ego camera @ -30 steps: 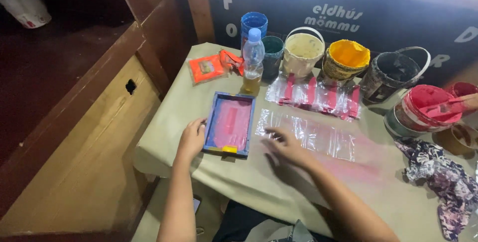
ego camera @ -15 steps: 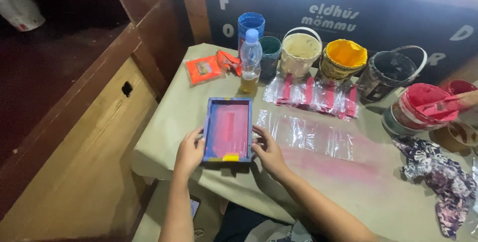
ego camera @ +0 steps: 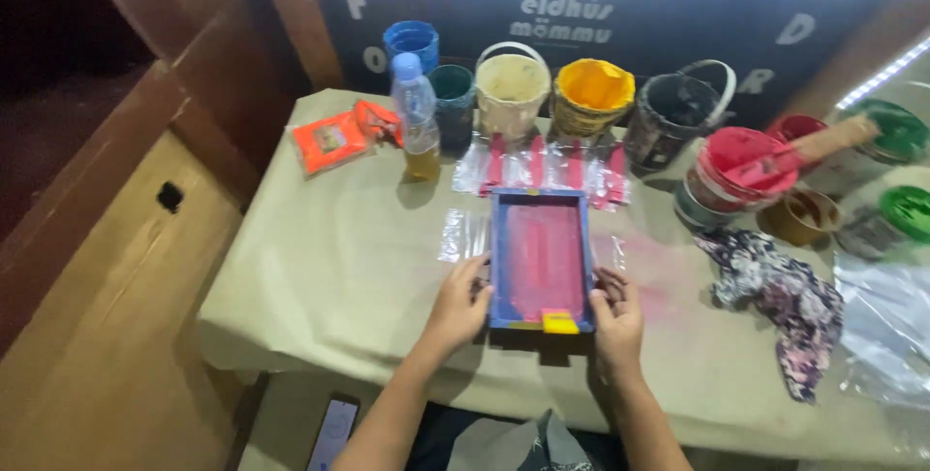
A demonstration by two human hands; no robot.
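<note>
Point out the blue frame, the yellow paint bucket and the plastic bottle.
blue frame [ego camera: 540, 256]: head view, pink mesh centre.
yellow paint bucket [ego camera: 593, 84]: head view, paint surface.
plastic bottle [ego camera: 417, 112]: head view, clear body.

We see a small rectangular blue-painted wooden frame [ego camera: 540, 260] with a matt pink-stained mesh, held at its near corners by our left hand [ego camera: 458, 304] and right hand [ego camera: 617, 321]. Under it lies a glossy clear plastic sheet [ego camera: 463, 235] on the matt beige paper-like table cover [ego camera: 329, 258]. On the far side stand a shiny clear plastic bottle [ego camera: 415, 112] and paint-smeared plastic buckets, one yellow [ego camera: 593, 95] and one red [ego camera: 736, 166]. To the right lies a crumpled, soft patterned cloth rag [ego camera: 785, 301]. On the left is smooth brown wooden panelling [ego camera: 107, 238].
</note>
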